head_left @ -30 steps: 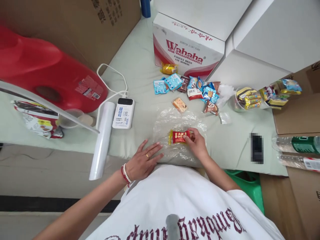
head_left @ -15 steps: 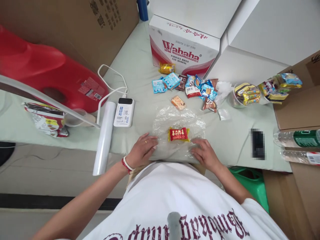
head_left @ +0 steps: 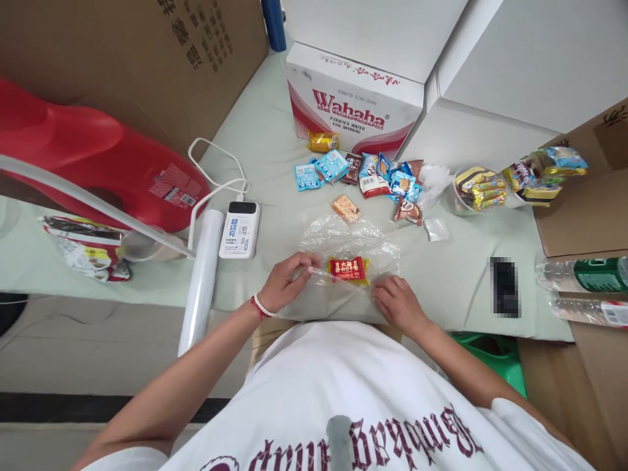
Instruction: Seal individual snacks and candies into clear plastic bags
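Just both hands (head_left: pixel 343 293) on film edge (head_left: pixel 338 288)

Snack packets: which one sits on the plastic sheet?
The red packet with yellow ends, alone on the clear plastic sheet between both hands; the others lie beyond it.

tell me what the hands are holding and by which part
Both grip the clear plastic sheet under the red snack packet: left hand pinches its left near edge, right hand its right near edge.

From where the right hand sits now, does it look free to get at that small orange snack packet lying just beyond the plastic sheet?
Probably yes. The right hand rests on the clear plastic sheet's near edge, and the orange snack packet lies uncovered beyond it; only the low red snack lies between.
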